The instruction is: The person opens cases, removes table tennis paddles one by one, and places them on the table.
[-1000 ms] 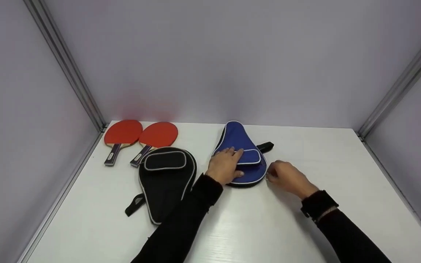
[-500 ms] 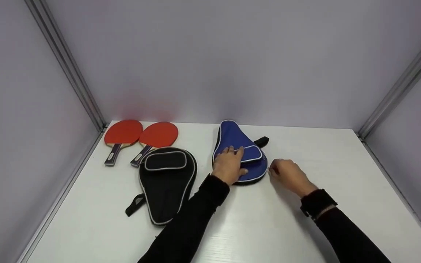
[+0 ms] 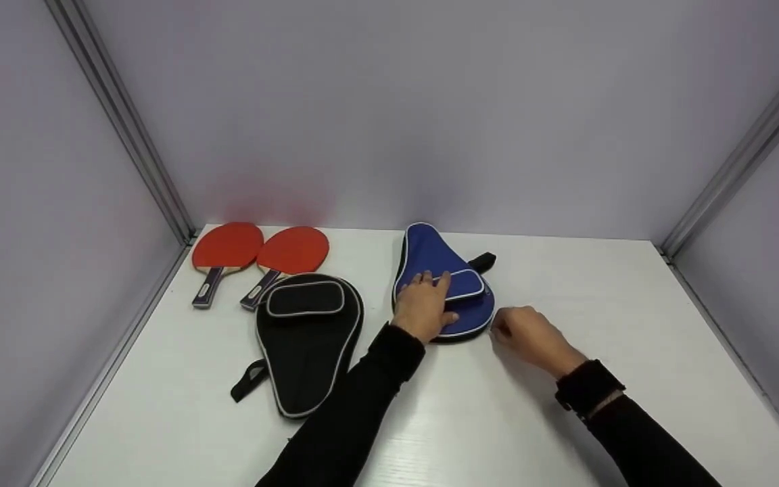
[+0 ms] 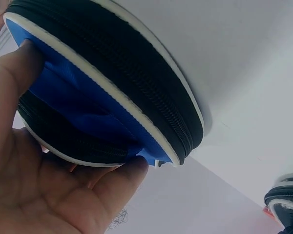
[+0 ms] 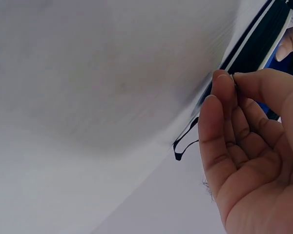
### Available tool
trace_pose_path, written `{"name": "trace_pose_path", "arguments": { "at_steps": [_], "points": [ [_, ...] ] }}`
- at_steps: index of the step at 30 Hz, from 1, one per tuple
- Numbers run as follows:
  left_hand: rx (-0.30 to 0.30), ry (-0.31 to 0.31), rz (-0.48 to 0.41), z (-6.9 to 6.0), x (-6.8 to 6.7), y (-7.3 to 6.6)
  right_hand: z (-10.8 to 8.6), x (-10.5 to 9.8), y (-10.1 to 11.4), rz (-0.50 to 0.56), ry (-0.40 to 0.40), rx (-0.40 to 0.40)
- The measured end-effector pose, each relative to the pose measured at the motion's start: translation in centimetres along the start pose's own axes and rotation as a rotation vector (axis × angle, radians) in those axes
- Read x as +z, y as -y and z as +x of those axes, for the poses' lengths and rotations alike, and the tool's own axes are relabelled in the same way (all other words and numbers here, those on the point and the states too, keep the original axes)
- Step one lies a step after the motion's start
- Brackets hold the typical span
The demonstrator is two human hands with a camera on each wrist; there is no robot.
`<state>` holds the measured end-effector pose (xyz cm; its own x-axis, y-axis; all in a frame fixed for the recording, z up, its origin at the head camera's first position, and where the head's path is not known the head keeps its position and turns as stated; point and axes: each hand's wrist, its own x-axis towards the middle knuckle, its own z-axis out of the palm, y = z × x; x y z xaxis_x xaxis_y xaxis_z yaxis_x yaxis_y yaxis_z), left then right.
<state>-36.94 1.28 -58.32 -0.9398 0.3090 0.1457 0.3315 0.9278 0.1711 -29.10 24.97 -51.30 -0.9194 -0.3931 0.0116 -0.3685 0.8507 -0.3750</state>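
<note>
A blue table tennis bat case (image 3: 428, 253) with white piping and a front pocket lies at the table's back middle. My left hand (image 3: 422, 310) rests on it with fingers spread over the pocket; in the left wrist view the thumb touches the blue cloth beside the black zip band (image 4: 136, 78). At the case's right edge my right hand (image 3: 531, 337) has its fingers curled. The right wrist view shows that hand's thumb and index finger pinching a tiny zip pull (image 5: 233, 78) at the case's side, mostly hidden by the fingertips.
A black bat case (image 3: 305, 352) with grey piping lies left of my left forearm, its strap (image 3: 249, 380) pointing left. Two red table tennis bats (image 3: 228, 245) lie at the back left. The white table (image 3: 633, 325) is walled in by grey panels (image 3: 389, 115).
The blue case has turned slightly, its narrow end shifting left, and my left hand has slid a little right with it. My right hand went slightly away, then came back nearer along the case's edge.
</note>
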Motion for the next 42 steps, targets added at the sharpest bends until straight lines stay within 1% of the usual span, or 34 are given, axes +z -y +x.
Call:
{"name": "trace_pose_path", "arguments": {
  "at_steps": [5,8,9,10,11,13,15,16,17,18,19,20,22,26,27,33,40,42],
  "points": [
    [-0.001,0.017,0.018,0.1,0.1,0.1,-0.2,0.2,0.8,0.007,0.024,-0.044],
    [0.013,0.011,0.060,0.1,0.3,0.3,-0.2,0.3,1.3,-0.010,0.019,-0.067],
    [0.015,0.007,0.082,-0.5,-0.7,-0.2,-0.2,0.3,1.4,-0.019,0.012,-0.068],
    [0.022,-0.001,0.087,-0.7,-1.0,-0.3,-0.2,0.3,1.5,-0.027,0.006,-0.067],
    [0.034,-0.016,0.097,-0.9,-0.9,-0.1,-0.2,0.3,1.6,-0.036,-0.002,-0.063],
    [0.046,0.001,0.101,-2.1,-3.3,-0.7,-0.3,0.2,1.6,-0.052,-0.016,-0.061],
    [0.060,0.026,0.099,-3.4,-6.1,-1.5,-0.3,0.1,1.6,-0.067,-0.026,-0.061],
    [0.072,0.043,0.081,-3.6,-6.5,-1.3,-0.3,0.1,1.5,-0.072,-0.029,-0.063],
    [0.081,0.060,0.078,-4.1,-7.7,-1.6,-0.4,0.0,1.3,-0.075,-0.031,-0.062],
    [0.083,0.087,0.065,-4.7,-9.3,-2.1,-0.4,-0.1,1.1,-0.080,-0.034,-0.063],
    [0.091,0.091,0.056,-5.0,-9.7,-2.1,-0.4,-0.2,0.9,-0.082,-0.036,-0.061],
    [0.108,0.076,0.047,-4.7,-8.7,-1.6,-0.4,-0.3,0.7,-0.084,-0.039,-0.059],
    [0.120,0.084,0.028,-4.9,-9.0,-1.6,-0.5,-0.5,0.3,-0.085,-0.047,-0.054],
    [0.134,0.096,0.012,-5.4,-9.1,-1.8,-0.5,-1.0,-0.7,-0.079,-0.056,-0.041],
    [0.127,0.118,0.012,-6.1,-10.4,-2.5,-0.5,-1.1,-1.0,-0.072,-0.056,-0.034],
    [0.157,0.138,0.028,-6.8,-10.7,-3.4,-0.5,-1.8,-2.5,-0.044,-0.044,0.000],
    [0.210,0.158,0.083,-7.6,-11.1,-4.4,0.1,-2.5,-4.0,-0.057,-0.049,0.034],
    [0.221,0.166,0.086,-7.9,-11.1,-4.7,0.1,-2.7,-4.4,-0.063,-0.054,0.035]
  ]
}}
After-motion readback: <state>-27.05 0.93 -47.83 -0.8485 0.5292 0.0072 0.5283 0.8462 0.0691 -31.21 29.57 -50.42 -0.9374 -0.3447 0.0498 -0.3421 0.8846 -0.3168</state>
